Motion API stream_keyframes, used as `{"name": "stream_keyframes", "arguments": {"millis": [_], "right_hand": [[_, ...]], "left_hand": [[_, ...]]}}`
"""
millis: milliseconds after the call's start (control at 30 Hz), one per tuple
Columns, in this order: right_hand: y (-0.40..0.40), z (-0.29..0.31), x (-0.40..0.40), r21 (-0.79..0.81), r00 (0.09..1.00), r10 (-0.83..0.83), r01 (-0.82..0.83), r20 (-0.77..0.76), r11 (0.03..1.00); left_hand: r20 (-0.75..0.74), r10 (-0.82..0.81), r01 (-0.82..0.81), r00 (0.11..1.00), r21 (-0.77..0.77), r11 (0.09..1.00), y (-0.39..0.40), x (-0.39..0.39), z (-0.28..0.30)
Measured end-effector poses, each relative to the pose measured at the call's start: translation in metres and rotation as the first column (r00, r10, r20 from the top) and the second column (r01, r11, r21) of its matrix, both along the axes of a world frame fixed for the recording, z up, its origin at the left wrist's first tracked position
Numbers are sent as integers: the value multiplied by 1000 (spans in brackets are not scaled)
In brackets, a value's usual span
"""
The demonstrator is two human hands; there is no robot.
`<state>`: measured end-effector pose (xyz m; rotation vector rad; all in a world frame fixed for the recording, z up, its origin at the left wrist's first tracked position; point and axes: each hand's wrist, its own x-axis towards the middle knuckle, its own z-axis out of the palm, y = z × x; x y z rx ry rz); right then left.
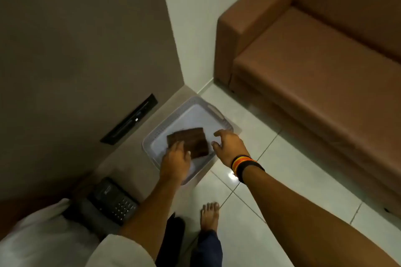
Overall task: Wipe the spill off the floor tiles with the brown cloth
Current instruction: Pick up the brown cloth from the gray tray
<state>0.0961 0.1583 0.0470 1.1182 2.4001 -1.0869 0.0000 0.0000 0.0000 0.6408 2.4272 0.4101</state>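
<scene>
The brown cloth [195, 142] lies folded in a pale plastic tray [213, 112] on a low ledge in the corner. My left hand [176, 158] rests over the cloth's near left corner, fingers on top and thumb against its front edge, gripping it. My right hand [229, 147] hovers at the tray's right rim, fingers spread and holding nothing; bands circle its wrist. The light floor tiles [288, 180] spread to the right. A bright glint [232, 176] shows on a tile below my right wrist; I cannot tell whether it is the spill.
A brown sofa [314, 71] fills the right side against the white wall. A dark desk phone [112, 199] sits on the ledge near my left arm. My bare foot [209, 214] stands on the tiles. A dark slot [130, 119] is set in the grey wall.
</scene>
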Motion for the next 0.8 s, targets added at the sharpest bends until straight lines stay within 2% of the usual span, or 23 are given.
{"name": "stream_keyframes", "arguments": {"millis": [67, 133, 233, 333, 500, 667, 800], "right_hand": [[-5, -33, -22, -100, 994, -103, 106, 35, 989], [-8, -62, -42, -184, 976, -196, 211, 95, 960], [-8, -108, -69, -243, 936, -318, 347, 151, 906], [-7, -149, -89, -256, 905, -367, 416, 217, 873], [-15, -188, -104, -191, 874, -415, 465, 252, 864], [-11, -192, -102, -188, 879, -402, 453, 255, 871], [-8, -175, -93, -294, 889, -413, 456, 197, 840]], "left_hand": [[92, 215, -216, 972, -5, 976, 1, -21, -30], [142, 353, -352, 925, -32, 936, 5, -41, -56], [144, 488, -481, 861, -78, 873, 10, -56, -97], [132, 579, -561, 805, -151, 814, 18, -60, -130], [119, 611, -595, 782, -146, 790, 22, -56, -164], [361, 707, -737, 608, -75, 672, 31, -65, -161], [467, 654, -764, 596, 77, 641, 41, -58, -132]]}}
